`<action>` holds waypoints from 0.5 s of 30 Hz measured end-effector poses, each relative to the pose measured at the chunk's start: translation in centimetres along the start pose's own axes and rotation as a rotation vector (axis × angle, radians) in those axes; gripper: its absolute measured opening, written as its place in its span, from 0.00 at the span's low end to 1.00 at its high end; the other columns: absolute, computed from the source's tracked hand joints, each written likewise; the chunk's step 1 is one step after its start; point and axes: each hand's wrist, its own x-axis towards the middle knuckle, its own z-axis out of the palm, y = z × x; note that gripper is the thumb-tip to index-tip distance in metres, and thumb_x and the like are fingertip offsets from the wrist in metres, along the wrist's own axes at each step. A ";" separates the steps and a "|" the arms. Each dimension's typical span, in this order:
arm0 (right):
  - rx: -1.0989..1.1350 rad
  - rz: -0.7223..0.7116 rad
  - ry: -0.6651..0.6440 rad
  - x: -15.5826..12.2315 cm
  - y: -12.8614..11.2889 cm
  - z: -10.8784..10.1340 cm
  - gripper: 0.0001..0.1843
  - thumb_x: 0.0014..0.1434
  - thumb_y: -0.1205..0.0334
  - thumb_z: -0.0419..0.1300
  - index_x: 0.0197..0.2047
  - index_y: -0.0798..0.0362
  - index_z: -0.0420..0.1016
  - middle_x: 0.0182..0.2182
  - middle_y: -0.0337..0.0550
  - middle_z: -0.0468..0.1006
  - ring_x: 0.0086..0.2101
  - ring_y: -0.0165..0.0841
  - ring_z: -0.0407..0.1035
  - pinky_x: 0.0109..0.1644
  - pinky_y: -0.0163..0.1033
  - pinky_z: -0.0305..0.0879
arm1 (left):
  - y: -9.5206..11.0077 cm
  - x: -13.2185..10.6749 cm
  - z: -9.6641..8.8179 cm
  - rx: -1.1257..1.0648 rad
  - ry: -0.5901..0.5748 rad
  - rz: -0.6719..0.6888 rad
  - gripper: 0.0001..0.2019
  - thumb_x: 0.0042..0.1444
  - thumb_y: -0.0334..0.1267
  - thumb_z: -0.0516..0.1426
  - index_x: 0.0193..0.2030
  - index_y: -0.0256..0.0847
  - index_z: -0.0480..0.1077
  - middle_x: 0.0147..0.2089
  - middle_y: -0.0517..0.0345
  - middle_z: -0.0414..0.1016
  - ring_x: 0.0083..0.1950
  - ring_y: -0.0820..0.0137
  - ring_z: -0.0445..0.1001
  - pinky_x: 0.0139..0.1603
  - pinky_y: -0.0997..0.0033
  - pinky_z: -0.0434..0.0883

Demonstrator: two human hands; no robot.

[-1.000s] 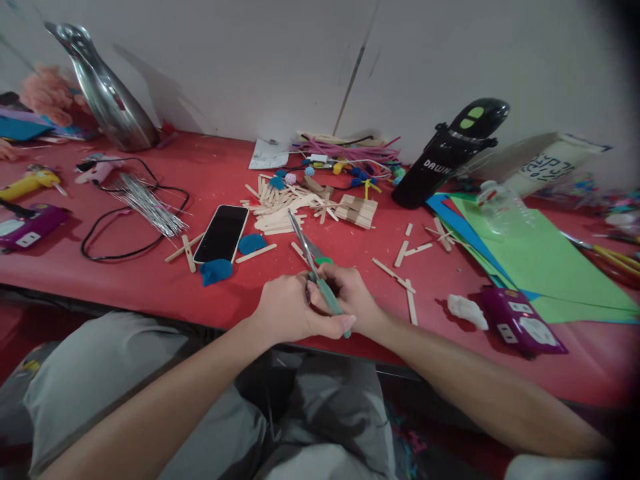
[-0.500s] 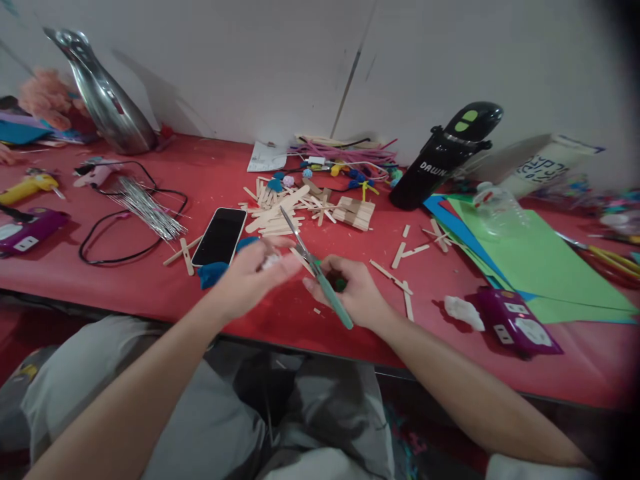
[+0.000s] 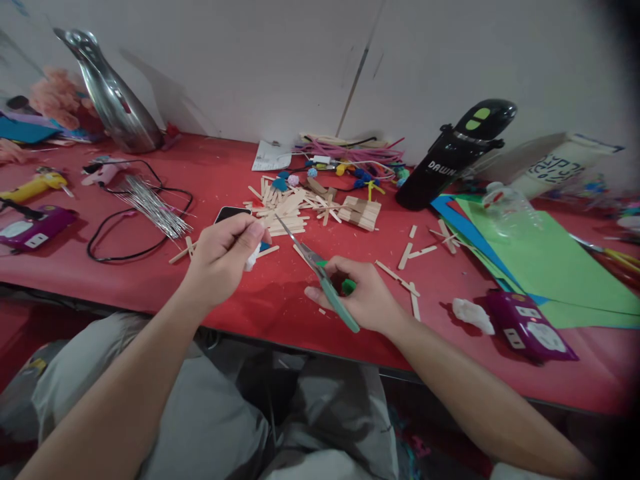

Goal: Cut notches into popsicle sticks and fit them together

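Note:
In the head view, my left hand [image 3: 217, 263] is closed, thumb pressed against the bent fingers. A small white cotton tuft [image 3: 252, 259] shows under its fingertips, mostly covered by the hand. My right hand [image 3: 367, 293] grips a pair of green-handled scissors [image 3: 334, 297], whose blades point up and left over the table. Beyond the blades lies a heap of wooden craft sticks [image 3: 287, 210]. Behind my left hand, a phone [image 3: 233, 213] is largely covered, and a bit of something blue shows beside the tuft.
A red table [image 3: 280, 303] carries metal wires [image 3: 157, 208] and a glue gun [image 3: 37, 187] at left. Green paper sheets [image 3: 565, 260], a purple power box [image 3: 533, 327] and another white tuft [image 3: 473, 315] lie right. A black bottle [image 3: 435, 170] and metal jug [image 3: 117, 107] stand behind.
My left hand has moved left and up, away from the scissors, its fingers now closed together. It now covers most of the phone. My right hand stays almost in place with the scissors.

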 end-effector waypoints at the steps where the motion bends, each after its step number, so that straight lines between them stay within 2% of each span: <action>1: -0.003 -0.001 -0.010 0.0 -0.1 -0.1 0.17 0.50 0.55 0.70 0.27 0.52 0.66 0.20 0.31 0.67 0.22 0.25 0.58 0.26 0.32 0.58 | 0.0 0.0 0.0 0.014 0.007 0.011 0.13 0.64 0.40 0.52 0.31 0.40 0.72 0.18 0.64 0.63 0.19 0.77 0.60 0.19 0.77 0.57; 10: -0.045 -0.047 -0.069 -0.1 -0.6 -0.5 0.17 0.53 0.51 0.67 0.27 0.53 0.66 0.20 0.32 0.66 0.22 0.24 0.57 0.26 0.32 0.57 | 0.1 0.0 0.0 0.072 0.061 0.048 0.14 0.63 0.41 0.52 0.30 0.39 0.71 0.17 0.65 0.62 0.19 0.78 0.59 0.19 0.77 0.54; 15: -0.043 -0.064 -0.048 0.1 -0.4 -0.5 0.19 0.55 0.50 0.66 0.26 0.52 0.64 0.19 0.32 0.64 0.21 0.24 0.55 0.25 0.32 0.54 | 0.1 0.0 -0.1 0.075 0.067 0.041 0.14 0.63 0.40 0.52 0.29 0.39 0.71 0.17 0.65 0.60 0.19 0.78 0.59 0.19 0.77 0.53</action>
